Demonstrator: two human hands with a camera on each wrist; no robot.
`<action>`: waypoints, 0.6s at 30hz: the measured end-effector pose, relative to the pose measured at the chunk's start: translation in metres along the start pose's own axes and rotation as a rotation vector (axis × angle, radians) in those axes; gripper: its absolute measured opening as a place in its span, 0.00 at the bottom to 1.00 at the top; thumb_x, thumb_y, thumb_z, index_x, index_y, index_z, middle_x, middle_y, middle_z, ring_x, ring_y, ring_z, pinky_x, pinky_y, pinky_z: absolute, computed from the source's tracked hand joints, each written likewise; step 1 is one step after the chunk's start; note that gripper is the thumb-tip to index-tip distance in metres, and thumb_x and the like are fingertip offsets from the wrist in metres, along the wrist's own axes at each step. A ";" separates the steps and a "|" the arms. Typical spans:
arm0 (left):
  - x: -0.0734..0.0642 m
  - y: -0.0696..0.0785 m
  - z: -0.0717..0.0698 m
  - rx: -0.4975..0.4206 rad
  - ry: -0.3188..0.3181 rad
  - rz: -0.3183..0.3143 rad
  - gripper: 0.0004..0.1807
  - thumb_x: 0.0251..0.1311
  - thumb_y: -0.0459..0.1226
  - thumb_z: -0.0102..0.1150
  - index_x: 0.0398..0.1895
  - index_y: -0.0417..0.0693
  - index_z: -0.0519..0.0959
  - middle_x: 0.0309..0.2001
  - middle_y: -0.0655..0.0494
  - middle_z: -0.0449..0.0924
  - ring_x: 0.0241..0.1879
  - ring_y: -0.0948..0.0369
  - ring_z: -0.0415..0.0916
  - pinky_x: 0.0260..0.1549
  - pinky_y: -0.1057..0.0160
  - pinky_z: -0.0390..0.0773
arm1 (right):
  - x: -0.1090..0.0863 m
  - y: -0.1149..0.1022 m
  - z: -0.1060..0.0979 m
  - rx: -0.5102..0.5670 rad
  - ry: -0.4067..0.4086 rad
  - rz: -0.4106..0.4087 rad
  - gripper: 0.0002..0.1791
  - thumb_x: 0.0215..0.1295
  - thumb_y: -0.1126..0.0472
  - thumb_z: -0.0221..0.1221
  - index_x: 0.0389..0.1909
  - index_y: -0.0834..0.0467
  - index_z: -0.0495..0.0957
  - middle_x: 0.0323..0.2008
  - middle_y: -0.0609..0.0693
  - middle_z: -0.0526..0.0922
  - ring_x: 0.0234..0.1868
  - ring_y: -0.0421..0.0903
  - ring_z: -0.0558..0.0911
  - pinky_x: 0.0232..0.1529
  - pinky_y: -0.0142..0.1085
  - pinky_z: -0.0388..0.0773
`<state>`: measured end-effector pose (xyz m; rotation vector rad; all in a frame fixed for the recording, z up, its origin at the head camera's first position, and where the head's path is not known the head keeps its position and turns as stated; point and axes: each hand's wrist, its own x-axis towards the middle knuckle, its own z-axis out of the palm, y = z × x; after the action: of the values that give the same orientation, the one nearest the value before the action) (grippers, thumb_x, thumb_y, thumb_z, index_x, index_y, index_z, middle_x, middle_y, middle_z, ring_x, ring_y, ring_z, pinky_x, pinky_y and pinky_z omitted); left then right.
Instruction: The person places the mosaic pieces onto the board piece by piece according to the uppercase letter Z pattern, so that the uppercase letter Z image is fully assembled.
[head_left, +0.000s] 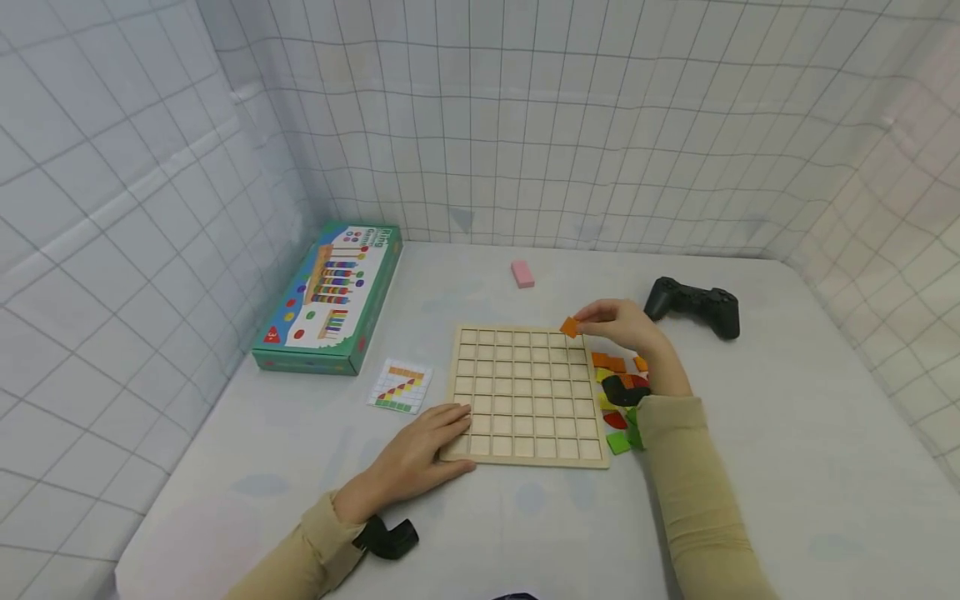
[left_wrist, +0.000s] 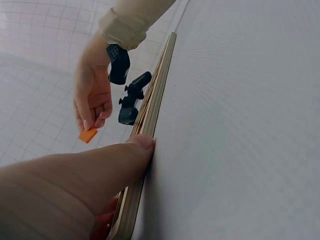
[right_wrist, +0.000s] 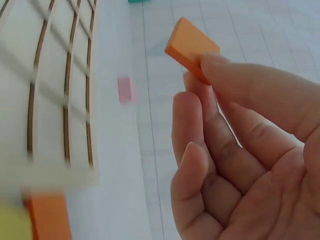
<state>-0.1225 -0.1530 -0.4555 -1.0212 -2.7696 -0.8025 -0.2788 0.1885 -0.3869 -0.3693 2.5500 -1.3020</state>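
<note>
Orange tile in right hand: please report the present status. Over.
Right hand pinches orange tile, raised near far right corner of wooden board. Left hand touches board's near left corner. No obstruction visible between tile and board.

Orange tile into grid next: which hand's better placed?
Probably the right hand: it pinches the orange tile by the far right corner of the wooden grid board; left hand rests on its near left corner.

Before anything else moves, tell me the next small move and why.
I'd probably lower the orange tile into the far row of the wooden grid: the right hand pinches it near the grid's far right corner, every visible cell is bare, and the pattern card shows orange along its top.
</note>
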 end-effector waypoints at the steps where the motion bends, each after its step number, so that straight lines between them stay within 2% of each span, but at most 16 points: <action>1: 0.000 0.000 0.000 0.000 -0.001 0.002 0.35 0.57 0.52 0.62 0.60 0.37 0.72 0.65 0.46 0.66 0.65 0.51 0.60 0.63 0.53 0.62 | 0.003 -0.006 0.006 0.015 -0.014 -0.017 0.17 0.62 0.53 0.62 0.47 0.59 0.80 0.44 0.56 0.82 0.49 0.53 0.77 0.57 0.51 0.68; 6: 0.001 0.001 -0.001 -0.001 -0.012 0.000 0.35 0.57 0.52 0.61 0.60 0.37 0.72 0.65 0.46 0.66 0.65 0.51 0.61 0.63 0.54 0.61 | 0.024 -0.024 0.040 0.032 -0.061 -0.073 0.14 0.63 0.57 0.61 0.46 0.59 0.81 0.44 0.54 0.82 0.47 0.51 0.78 0.55 0.47 0.71; 11: 0.000 0.001 -0.002 0.001 -0.008 -0.001 0.34 0.57 0.52 0.61 0.60 0.37 0.72 0.64 0.47 0.66 0.65 0.51 0.61 0.63 0.54 0.62 | 0.043 -0.035 0.073 0.049 -0.113 -0.085 0.13 0.63 0.59 0.60 0.46 0.60 0.81 0.44 0.54 0.82 0.46 0.50 0.79 0.51 0.45 0.74; 18: 0.001 0.000 -0.002 0.012 -0.010 0.006 0.34 0.58 0.53 0.60 0.60 0.38 0.73 0.64 0.47 0.66 0.65 0.52 0.61 0.63 0.53 0.62 | 0.053 -0.040 0.097 0.024 -0.141 -0.055 0.12 0.63 0.61 0.60 0.45 0.60 0.82 0.42 0.53 0.83 0.44 0.48 0.79 0.47 0.40 0.75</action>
<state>-0.1228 -0.1534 -0.4534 -1.0335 -2.7750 -0.7818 -0.2918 0.0747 -0.4152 -0.5113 2.4211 -1.2769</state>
